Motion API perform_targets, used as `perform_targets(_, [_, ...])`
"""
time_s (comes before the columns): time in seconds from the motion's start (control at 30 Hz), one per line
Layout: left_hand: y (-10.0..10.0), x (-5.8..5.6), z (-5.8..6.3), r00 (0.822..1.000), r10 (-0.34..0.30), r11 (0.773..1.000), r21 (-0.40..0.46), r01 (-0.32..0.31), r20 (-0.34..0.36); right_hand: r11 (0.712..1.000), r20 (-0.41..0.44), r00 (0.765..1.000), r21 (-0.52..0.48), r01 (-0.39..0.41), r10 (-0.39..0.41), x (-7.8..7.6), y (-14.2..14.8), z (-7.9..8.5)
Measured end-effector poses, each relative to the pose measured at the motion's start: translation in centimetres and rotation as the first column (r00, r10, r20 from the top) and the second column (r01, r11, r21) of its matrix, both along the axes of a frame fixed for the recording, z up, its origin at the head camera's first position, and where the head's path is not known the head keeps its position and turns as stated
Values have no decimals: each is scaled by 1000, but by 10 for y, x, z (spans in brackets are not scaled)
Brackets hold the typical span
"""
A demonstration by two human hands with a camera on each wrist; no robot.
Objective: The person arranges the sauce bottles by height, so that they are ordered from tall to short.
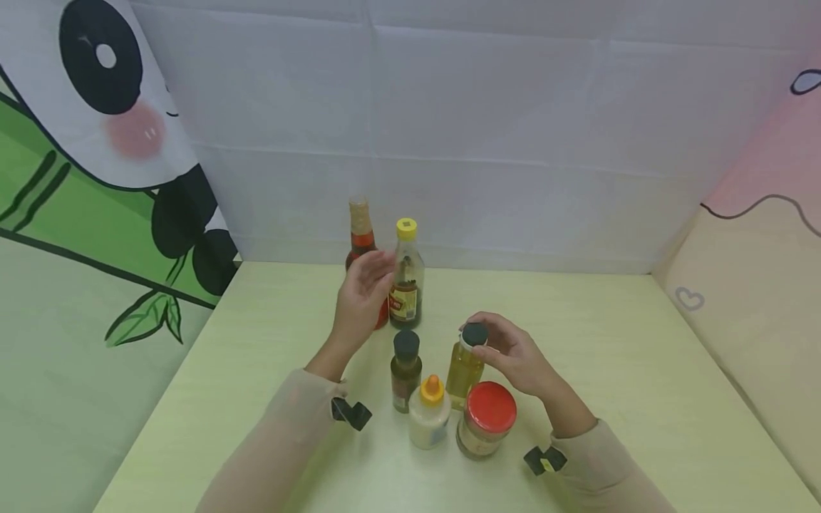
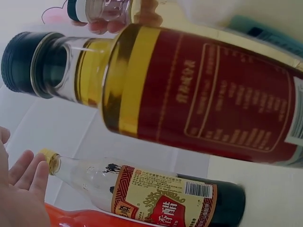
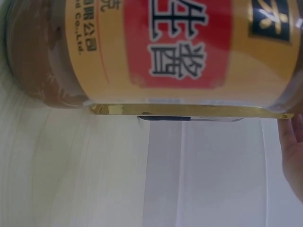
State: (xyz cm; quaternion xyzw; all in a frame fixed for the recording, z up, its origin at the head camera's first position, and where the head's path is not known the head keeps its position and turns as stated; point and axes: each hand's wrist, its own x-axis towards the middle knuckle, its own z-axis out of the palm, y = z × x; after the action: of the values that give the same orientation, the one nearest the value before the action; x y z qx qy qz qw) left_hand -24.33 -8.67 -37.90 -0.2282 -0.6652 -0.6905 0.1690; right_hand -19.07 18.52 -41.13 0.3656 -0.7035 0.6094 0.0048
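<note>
My left hand (image 1: 367, 296) is at the back, fingers extended, in front of a red sauce bottle (image 1: 361, 239) that it partly hides. Beside its fingertips stands a vinegar bottle (image 1: 405, 299) with a yellow cap. In the left wrist view, the fingers of my left hand (image 2: 23, 182) are straight near that cap. My right hand (image 1: 513, 353) grips a bottle of yellow oil (image 1: 465, 370) just under its dark cap, thumb in front and fingers behind. Fingers of my right hand (image 3: 293, 151) show at the right wrist view's edge.
In front stand a dark-capped bottle (image 1: 406, 374) with a dark red label (image 2: 213, 94), a cream squeeze bottle (image 1: 428, 420) with an orange tip, and a red-lidded jar (image 1: 489, 413) of brown spread. The pale table (image 1: 616, 342) meets a white cloth wall (image 1: 513, 142) behind.
</note>
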Motion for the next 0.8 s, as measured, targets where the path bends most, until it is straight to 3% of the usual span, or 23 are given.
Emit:
perform_targets(0.37, [7, 11, -7, 1000, -16, 1000, -13, 16, 9, 1000, 7, 1000, 7, -19, 19, -14, 10, -2])
perform_targets(0.8, [8, 27, -25, 991, -125, 992, -28, 124, -50, 1000, -12, 1000, 2, -15, 15, -15, 11, -1])
